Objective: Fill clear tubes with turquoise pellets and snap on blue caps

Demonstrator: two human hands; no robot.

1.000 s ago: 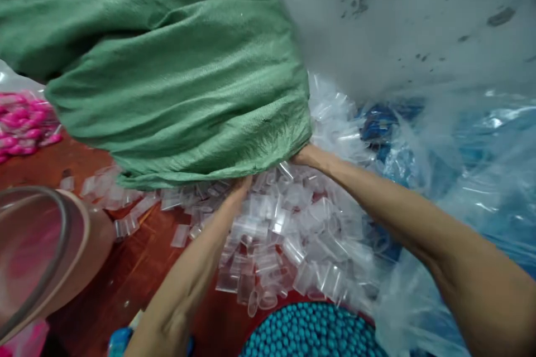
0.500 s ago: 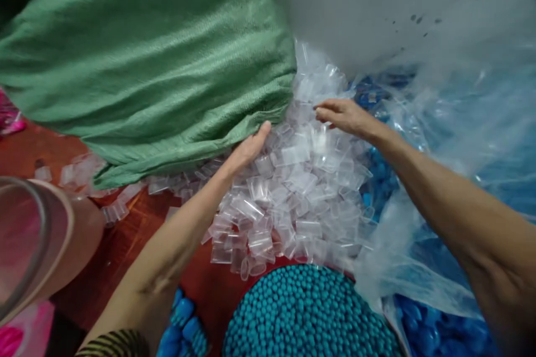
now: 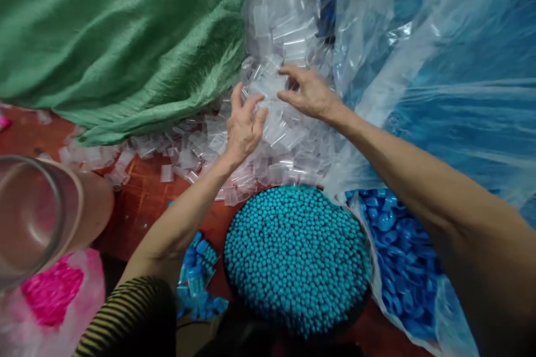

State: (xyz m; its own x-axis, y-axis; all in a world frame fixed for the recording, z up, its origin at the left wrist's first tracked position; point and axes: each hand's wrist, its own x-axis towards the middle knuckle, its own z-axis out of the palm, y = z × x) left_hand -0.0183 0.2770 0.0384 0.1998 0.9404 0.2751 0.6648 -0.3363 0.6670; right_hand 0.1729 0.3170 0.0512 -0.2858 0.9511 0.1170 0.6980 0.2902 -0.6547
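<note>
A heap of clear plastic pieces [image 3: 288, 139] spreads over the red surface, with a green sack [image 3: 159, 39] lying against its left side. Over the heap, my left hand [image 3: 245, 122] has its fingers apart and nothing visible between them. To its right, my right hand [image 3: 307, 92] hovers above the same pieces, thumb and fingers spread with a gap between them. The two hands do not touch. Below them sits a round container full of teal beads [image 3: 297, 256].
Blue plastic parts [image 3: 402, 256] fill a bag at the lower right, under large clear sheeting [image 3: 452, 95]. A pinkish bucket [image 3: 90, 201] stands at the left above a bag of pink pieces [image 3: 52, 290]. Small blue items [image 3: 196, 268] lie left of the beads.
My left hand has come off the edge of the green sack and opened over the heap. My right hand has moved closer to it. The view has shifted, showing more of the beads.
</note>
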